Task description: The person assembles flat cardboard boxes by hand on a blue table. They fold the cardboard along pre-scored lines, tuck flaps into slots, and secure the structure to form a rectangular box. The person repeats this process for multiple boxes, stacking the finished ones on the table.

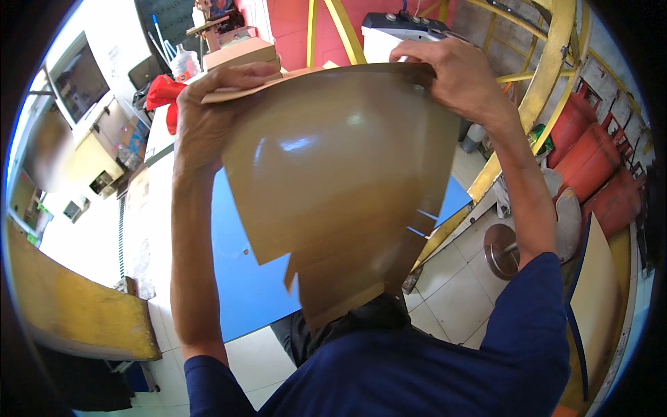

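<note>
A large glossy brown cardboard sheet (333,174) hangs upright in front of my chest, bowed along its top edge. Slots and notches are cut in its lower part, like a flat box blank. My left hand (212,104) grips its upper left corner, with the fingers over the top edge. At the upper right corner, my right hand (462,80) is closed on the sheet, its fingers bent over the edge. Behind the sheet lies a blue tabletop (240,278), partly hidden by it. The sheet's lower end reaches down to my lap.
A cardboard box (240,52) and a red cloth or bag (164,94) are beyond my left hand. Red gas cylinders (590,156) stand at the right behind a yellow frame (549,62). A round-based metal stool (501,250) is on the tiled floor. A yellow curved barrier (83,299) is at left.
</note>
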Motion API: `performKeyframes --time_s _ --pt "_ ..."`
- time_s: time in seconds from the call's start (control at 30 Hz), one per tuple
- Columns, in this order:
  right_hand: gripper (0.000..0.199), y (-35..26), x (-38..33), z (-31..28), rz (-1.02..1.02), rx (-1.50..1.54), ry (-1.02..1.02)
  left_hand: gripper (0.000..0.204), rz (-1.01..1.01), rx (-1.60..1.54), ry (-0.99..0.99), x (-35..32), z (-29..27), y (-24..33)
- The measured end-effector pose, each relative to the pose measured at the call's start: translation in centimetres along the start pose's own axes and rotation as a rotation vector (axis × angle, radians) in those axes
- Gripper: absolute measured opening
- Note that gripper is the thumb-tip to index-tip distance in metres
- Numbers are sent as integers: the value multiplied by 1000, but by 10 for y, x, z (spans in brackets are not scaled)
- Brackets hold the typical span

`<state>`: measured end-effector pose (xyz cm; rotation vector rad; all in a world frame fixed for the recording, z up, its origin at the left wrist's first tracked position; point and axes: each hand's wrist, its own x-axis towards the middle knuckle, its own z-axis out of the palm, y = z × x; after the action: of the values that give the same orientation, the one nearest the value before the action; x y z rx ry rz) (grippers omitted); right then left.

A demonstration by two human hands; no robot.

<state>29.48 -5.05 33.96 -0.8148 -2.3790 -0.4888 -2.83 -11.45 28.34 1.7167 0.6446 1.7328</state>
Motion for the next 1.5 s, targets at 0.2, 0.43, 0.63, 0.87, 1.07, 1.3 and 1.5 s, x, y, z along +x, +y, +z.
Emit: performKeyframes --time_s 0.2,0.43,0.63,0.87,1.07,1.3,1.5 --pt "24 28 -21 31 46 -8 6 17 -128 -109 93 -31 -34 -19" --pt "28 -42 -8 39 -60 251 170 22 -12 532 -16 -43 36 0" --pt "17 -69 9 54 -67 731 -238 19 98 629 -71 -40 59 9" --pt "15 -99 3 79 2 602 -154 22 -333 287 227 -54 75 9" --pt "21 -109 7 105 -17 187 148 28 -690 126 39 -33 50 52" --pt "19 -127 13 114 -122 339 126 15 -527 782 -157 -49 40 36" --pt "12 -96 3 85 -181 546 -135 12 -533 715 -140 -55 26 52"
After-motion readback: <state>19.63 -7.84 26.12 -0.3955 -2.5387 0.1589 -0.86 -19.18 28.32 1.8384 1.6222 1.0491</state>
